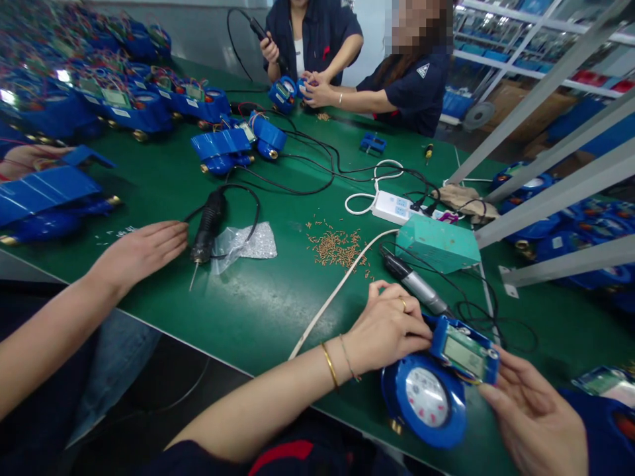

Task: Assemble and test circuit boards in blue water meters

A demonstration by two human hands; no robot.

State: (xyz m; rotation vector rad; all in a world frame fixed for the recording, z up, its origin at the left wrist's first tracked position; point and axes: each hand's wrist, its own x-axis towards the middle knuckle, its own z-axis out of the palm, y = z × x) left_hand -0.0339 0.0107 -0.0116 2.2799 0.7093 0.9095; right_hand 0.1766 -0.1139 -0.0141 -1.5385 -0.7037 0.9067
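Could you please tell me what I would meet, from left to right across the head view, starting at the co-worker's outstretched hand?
Co-worker's hand, black power screwdriver, plastic bag, copper-coloured screws, left hand, blue meter, right hand.

Here on the green desk (pixel 288 297), the white power strip (pixel 389 206) sits just behind the teal box (pixel 439 243), a crumpled rag (pixel 466 200) off to its right! Across to the left, a clear bag (pixel 260 241) lies beside a black driver (pixel 211 225), while shelves (pixel 555 28) rise beyond the white posts (pixel 536 94).
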